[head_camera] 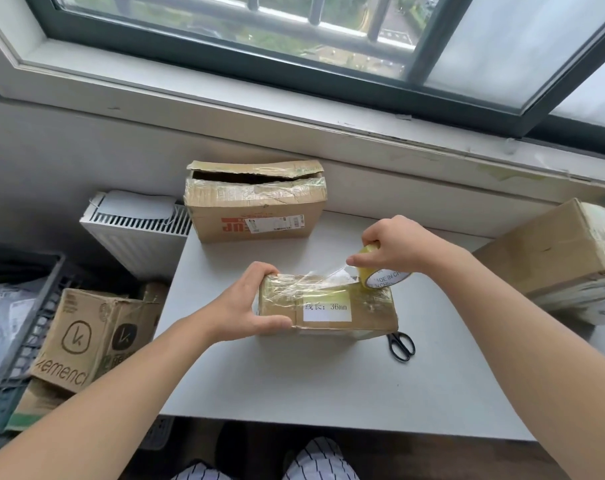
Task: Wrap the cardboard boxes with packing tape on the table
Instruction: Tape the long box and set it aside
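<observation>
The left hand point(249, 303) grips the left end of a small box point(342, 308) at the middle of the table point(294, 386). The right hand point(394, 245) holds a tape roll point(377, 271) above its far right corner, clear tape stretched onto the top. Scissors point(401, 344) lie beside it. Farther back stands a torn box point(256, 202).

- We have the small taped brown cardboard box point(328, 308) central on the flat grey table point(294, 393).
- Black metal scissors point(402, 345) just right of it.
- Torn-top brown cardboard box point(256, 206) behind; big brown carton point(553, 251) far right.
- Yellowish tape roll point(380, 273) over the small box's right rear corner.
</observation>
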`<control>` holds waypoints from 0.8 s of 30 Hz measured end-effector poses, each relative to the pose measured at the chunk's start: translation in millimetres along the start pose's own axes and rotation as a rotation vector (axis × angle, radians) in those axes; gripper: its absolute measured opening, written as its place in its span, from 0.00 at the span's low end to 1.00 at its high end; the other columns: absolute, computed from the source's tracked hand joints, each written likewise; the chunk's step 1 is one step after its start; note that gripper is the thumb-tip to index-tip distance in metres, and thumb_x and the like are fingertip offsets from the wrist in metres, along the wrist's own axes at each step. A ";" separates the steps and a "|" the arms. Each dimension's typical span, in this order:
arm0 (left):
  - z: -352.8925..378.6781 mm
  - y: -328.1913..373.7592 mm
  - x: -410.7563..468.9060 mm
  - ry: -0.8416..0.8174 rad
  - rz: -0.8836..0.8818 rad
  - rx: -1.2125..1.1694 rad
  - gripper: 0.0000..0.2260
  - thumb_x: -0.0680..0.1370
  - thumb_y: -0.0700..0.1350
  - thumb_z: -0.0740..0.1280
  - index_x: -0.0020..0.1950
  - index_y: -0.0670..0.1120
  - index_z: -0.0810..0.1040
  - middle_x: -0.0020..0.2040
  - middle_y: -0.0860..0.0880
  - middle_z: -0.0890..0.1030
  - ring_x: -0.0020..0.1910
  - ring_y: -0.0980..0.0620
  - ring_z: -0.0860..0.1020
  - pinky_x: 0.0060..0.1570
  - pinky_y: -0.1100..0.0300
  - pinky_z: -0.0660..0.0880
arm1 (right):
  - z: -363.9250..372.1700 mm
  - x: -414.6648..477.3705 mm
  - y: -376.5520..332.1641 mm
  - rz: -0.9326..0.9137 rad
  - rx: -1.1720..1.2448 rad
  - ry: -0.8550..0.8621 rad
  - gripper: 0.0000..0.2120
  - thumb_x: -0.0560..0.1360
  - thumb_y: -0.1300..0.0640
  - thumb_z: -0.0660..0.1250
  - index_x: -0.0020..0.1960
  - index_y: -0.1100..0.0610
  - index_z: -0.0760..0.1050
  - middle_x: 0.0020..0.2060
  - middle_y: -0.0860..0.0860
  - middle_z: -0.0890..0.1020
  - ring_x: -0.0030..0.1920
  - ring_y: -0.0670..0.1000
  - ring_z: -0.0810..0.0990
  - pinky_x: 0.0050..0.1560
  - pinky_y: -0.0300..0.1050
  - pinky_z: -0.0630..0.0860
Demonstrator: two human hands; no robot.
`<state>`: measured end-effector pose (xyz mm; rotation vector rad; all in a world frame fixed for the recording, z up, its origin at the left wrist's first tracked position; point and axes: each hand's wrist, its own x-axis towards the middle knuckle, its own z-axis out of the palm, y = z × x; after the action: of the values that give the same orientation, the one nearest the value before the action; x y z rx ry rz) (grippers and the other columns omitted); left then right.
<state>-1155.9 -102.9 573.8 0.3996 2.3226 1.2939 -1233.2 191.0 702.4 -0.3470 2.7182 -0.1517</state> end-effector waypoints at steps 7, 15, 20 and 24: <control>29.9 1.9 -0.1 0.171 -0.130 -0.349 0.24 0.69 0.57 0.76 0.61 0.61 0.69 0.55 0.54 0.81 0.54 0.55 0.81 0.57 0.56 0.79 | -13.1 -1.2 -3.8 0.011 0.029 0.002 0.23 0.74 0.40 0.71 0.33 0.57 0.70 0.27 0.52 0.71 0.33 0.53 0.71 0.34 0.47 0.67; 36.7 17.3 17.1 0.273 -0.186 -0.365 0.22 0.67 0.57 0.72 0.57 0.61 0.67 0.55 0.51 0.78 0.55 0.50 0.78 0.56 0.52 0.78 | -42.0 -5.0 -38.4 -0.018 -0.055 -0.067 0.14 0.79 0.53 0.61 0.37 0.60 0.70 0.32 0.55 0.74 0.36 0.56 0.70 0.34 0.46 0.66; 42.3 17.3 22.0 0.293 -0.189 -0.361 0.23 0.72 0.56 0.77 0.61 0.56 0.69 0.56 0.53 0.79 0.54 0.53 0.79 0.54 0.56 0.77 | -66.0 -9.3 -77.5 -0.136 -0.053 0.011 0.22 0.79 0.43 0.65 0.34 0.57 0.70 0.29 0.52 0.73 0.35 0.54 0.72 0.33 0.47 0.65; 47.6 17.5 20.0 0.312 -0.198 -0.410 0.24 0.70 0.56 0.78 0.59 0.56 0.70 0.56 0.51 0.80 0.54 0.51 0.80 0.55 0.54 0.79 | -82.0 -0.7 -122.3 -0.291 -0.212 0.054 0.22 0.77 0.39 0.68 0.36 0.56 0.73 0.30 0.51 0.75 0.36 0.54 0.74 0.36 0.48 0.70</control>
<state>-1148.0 -50.2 562.1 -0.1723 2.1800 1.7756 -1238.3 78.0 796.6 -0.8108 2.7276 0.0496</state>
